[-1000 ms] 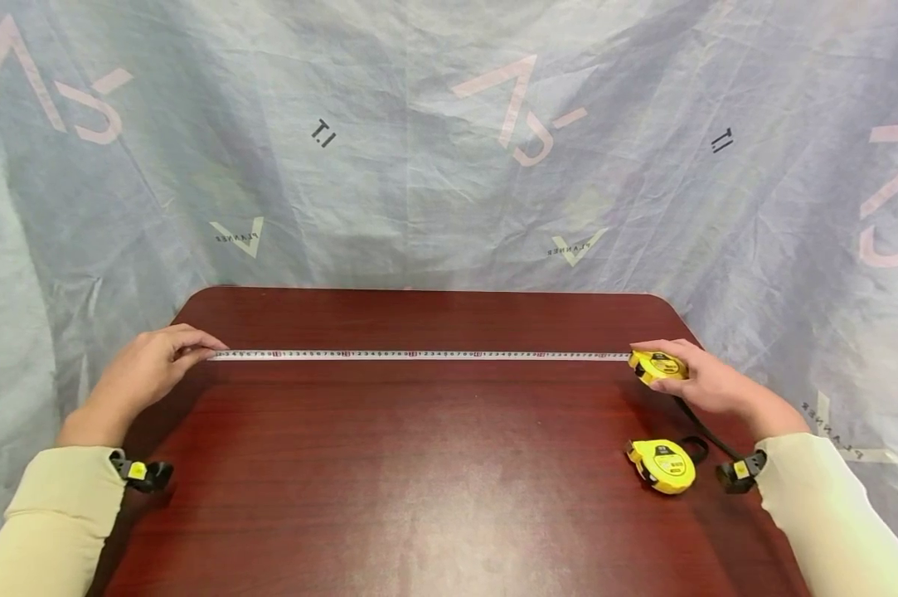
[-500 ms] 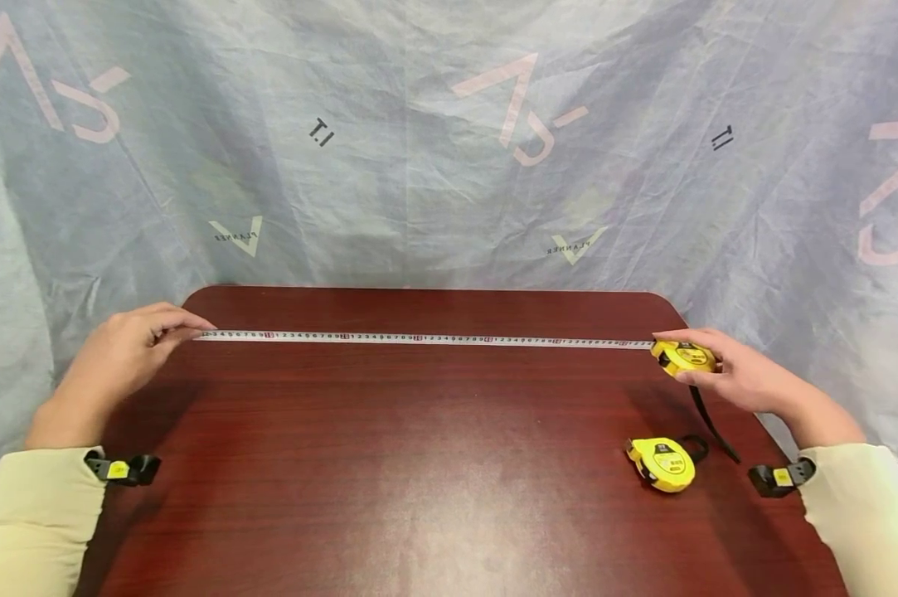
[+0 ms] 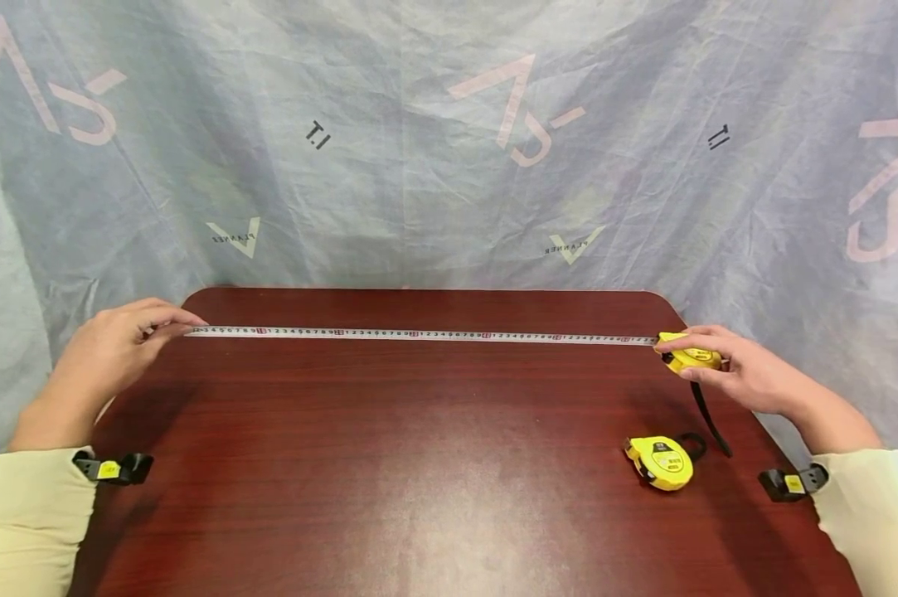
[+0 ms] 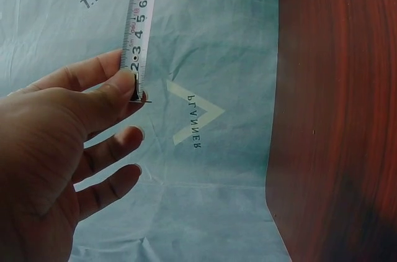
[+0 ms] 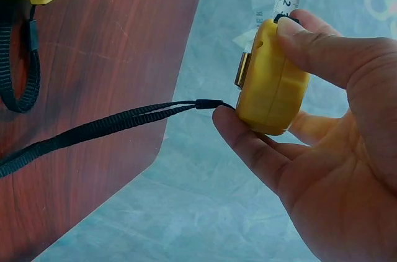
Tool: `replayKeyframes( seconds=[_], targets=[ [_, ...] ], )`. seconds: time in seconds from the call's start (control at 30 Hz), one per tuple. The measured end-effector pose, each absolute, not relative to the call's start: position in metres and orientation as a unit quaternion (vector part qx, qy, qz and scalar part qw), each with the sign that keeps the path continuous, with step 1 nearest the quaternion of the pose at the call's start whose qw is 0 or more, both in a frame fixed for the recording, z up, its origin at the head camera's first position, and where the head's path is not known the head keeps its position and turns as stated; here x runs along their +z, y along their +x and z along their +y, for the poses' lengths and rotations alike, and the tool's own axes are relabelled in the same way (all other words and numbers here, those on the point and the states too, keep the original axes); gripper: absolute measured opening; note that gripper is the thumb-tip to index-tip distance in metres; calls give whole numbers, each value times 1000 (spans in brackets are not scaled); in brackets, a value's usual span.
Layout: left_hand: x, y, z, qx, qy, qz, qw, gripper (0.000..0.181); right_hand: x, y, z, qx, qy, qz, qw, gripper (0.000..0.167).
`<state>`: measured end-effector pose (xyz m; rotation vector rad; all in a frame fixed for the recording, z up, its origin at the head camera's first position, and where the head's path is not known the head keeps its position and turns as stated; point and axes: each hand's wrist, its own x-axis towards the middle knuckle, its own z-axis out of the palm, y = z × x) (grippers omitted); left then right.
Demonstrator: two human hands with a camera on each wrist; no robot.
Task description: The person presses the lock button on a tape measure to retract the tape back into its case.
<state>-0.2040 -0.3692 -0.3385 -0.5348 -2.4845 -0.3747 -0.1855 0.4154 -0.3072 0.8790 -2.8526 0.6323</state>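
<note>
Case (image 3: 701,357): yellow, rounded, dark label on its face; metal clip (image 5: 242,71) on one side; held over the right part of the bench (image 3: 419,464).
Blade (image 3: 449,336): white, drawn out nearly straight across the far part of the bench; black digits, tens boxed in red; a boxed 60 sits just outside the case. Height above the wood unclear.
Left hand (image 3: 123,340): thumb and forefinger pinch the blade's free end, near digit 2; other fingers spread.
Right hand (image 3: 754,369): fingers and thumb curled round the case, thumb by its mouth.
Strap (image 5: 111,122): black, ribbed, hangs from the case.
Second tape (image 3: 665,463): yellow, lies on the bench nearer the wearer; black loop (image 5: 6,57) attached.
Bench surface: red-brown wood grain, rounded far corners, pale glare toward the front.
Backdrop: creased grey-blue cloth (image 3: 389,182) beyond the bench; pink strokes, dark "T.I", mirrored "PLANNER".
Sleeves (image 3: 31,518): cream; wrist cameras (image 3: 790,483) at both cuffs.
</note>
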Motion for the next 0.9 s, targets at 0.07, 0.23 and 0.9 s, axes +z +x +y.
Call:
replayKeyframes(
  seconds=[0.07,0.23,0.9],
  targets=[
    [-339,-204,-370,-139,-201,-927,284,32,-307,-186,415,209,286,-934,44,40],
    [-341,-203,-371,-148,-200,-925,289,31,-308,-186,415,208,276,-937,50,38],
    [-342,-204,-372,-141,-190,-928,288,28,-312,-191,408,236,298,-923,62,62]
  ],
)
